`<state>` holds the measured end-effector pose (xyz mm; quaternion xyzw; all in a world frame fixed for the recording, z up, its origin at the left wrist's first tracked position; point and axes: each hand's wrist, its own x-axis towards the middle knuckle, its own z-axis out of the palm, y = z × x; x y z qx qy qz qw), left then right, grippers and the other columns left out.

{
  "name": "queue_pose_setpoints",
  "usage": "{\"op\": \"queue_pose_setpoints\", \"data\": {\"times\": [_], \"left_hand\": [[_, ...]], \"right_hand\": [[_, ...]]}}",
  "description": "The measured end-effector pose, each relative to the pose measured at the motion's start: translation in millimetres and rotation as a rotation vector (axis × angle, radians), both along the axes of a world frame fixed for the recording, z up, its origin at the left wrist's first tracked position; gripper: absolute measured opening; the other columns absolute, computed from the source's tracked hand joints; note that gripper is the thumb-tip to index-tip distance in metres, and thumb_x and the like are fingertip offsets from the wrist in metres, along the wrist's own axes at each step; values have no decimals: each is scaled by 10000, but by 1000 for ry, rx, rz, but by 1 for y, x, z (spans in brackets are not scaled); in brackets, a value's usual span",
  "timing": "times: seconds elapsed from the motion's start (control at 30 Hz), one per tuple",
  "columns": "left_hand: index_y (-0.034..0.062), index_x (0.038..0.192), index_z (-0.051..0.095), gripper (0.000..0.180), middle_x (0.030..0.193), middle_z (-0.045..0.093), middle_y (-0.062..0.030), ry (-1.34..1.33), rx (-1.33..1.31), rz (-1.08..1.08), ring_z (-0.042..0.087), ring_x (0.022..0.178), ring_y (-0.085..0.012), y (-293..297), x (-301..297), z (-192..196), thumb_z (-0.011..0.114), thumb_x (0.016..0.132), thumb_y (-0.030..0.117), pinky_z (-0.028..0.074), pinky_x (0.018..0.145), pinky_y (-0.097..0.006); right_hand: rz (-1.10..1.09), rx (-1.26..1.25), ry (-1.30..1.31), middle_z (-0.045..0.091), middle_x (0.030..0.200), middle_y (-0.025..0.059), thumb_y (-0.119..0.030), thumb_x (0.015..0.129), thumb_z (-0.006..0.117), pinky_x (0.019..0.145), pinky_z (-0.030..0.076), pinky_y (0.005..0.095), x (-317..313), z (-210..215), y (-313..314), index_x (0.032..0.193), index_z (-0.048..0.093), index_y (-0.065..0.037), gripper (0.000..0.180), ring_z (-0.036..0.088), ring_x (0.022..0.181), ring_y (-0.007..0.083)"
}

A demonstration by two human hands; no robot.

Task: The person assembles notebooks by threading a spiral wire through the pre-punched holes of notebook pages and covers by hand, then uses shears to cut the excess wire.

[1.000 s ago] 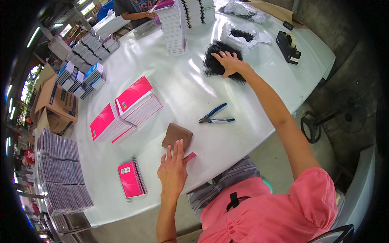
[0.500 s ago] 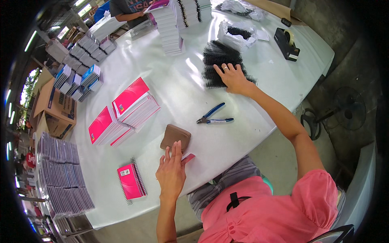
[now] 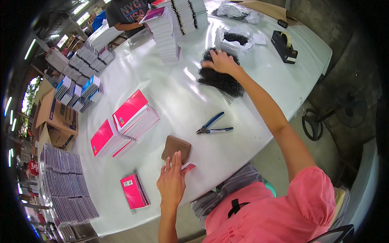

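Note:
My left hand (image 3: 172,182) rests near the table's front edge, fingers stretched out. Its fingertips touch the near side of a brown block with rounded corners (image 3: 176,148). A small pinkish-red strip (image 3: 189,167) shows beside the thumb. My right hand (image 3: 223,64) reaches onto a pile of black binding coils (image 3: 221,83), thumb apart from the fingers; some fingertips are hard to make out against the coils. Blue-handled cutting pliers (image 3: 213,124) lie splayed between the two hands. Left of my left hand lies a pink spiral notebook (image 3: 134,192).
Pink-covered book stacks (image 3: 131,109) stand left of centre. Tall book stacks (image 3: 164,34) rise at the back, near another person (image 3: 125,14). Wrapped notebooks (image 3: 67,184) and a cardboard box (image 3: 58,119) are at left. A tape dispenser (image 3: 284,46) and bagged coils (image 3: 236,38) lie at right.
My right hand has shifted left and toward the far end of the coil pile. The coils have spread, some trailing toward me. My left hand stays at the brown block.

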<state>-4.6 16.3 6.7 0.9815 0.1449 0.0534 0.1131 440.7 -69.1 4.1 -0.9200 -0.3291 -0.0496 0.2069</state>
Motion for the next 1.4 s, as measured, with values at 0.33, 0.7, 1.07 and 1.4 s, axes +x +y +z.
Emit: {"op": "queue_pose_setpoints", "data": {"times": [0.33,0.7,1.07,1.4], "left_hand": [[99,1478,334,669,1377,539,-110,74,-40,-13,500,1276,-345,3,1,4,630,881,152,448,1002,-464],[66,1444,387,627,1389,539,-80,35,-15,-35,505,1280,-337,11,5,-3,639,879,172,453,989,-455],[62,1449,374,696,1361,555,-115,50,-59,69,529,1250,-349,14,16,-3,681,827,102,460,981,-446],[60,1449,378,694,1341,565,-126,43,-58,71,538,1235,-353,11,16,-4,683,828,108,460,980,-440]], "right_hand": [[-755,31,222,422,1452,247,-695,909,363,1063,153,652,91,-34,83,1331,551,-6,829,310,1379,427],[-279,-83,-121,629,1171,199,-527,979,395,912,380,613,62,-54,91,1099,718,-119,534,559,1142,359],[1217,265,245,669,727,114,-432,939,584,649,480,392,5,-44,98,824,706,-41,426,636,707,282],[1250,-122,46,665,1109,14,-299,932,617,1149,128,602,-24,-10,-40,874,715,-127,206,505,1246,235]]}}
